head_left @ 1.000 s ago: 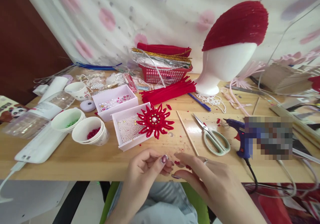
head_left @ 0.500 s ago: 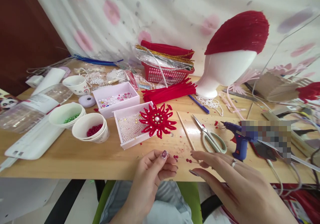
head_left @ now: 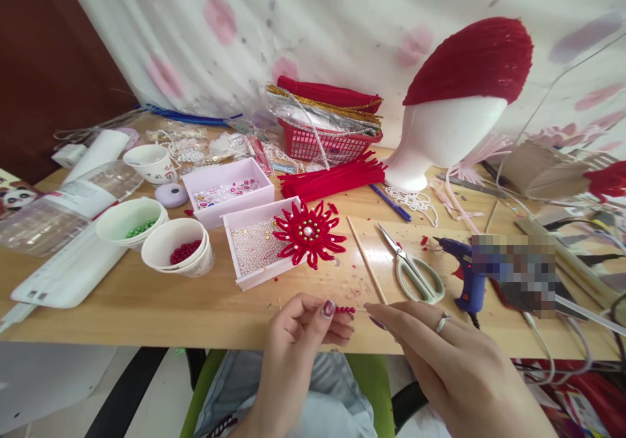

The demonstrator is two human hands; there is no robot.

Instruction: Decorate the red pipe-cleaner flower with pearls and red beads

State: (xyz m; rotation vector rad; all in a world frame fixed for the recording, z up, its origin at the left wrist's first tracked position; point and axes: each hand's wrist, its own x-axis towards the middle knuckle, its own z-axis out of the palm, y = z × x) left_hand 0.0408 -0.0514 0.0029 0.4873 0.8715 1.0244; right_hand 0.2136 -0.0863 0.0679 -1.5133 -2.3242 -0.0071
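Observation:
Between my hands a thin strand, wire or thread, runs nearly level above the table's front edge, with several small red beads (head_left: 346, 309) close together on it. My left hand (head_left: 303, 334) pinches the strand between thumb and forefinger, right beside the beads. On the other side, my right hand (head_left: 440, 347) has its thumb and forefinger closed on the strand's far part. Just beyond the hands lies a red velvety flower (head_left: 309, 236) with pearls at its centre, resting partly on a white box of pearl beads (head_left: 254, 248).
Paper cups of red beads (head_left: 171, 246) and green beads (head_left: 122, 219) stand at left. A wooden stick (head_left: 366, 255), scissors (head_left: 415, 272) and a blue glue gun (head_left: 469, 272) lie at right. Behind are red pipe cleaners (head_left: 332, 176), a red basket (head_left: 327, 143) and a foam head (head_left: 435, 135).
The red beads, spread in two small groups before, now sit together by my left fingertips. My right hand has moved left, and its thumb and forefinger have come closer together.

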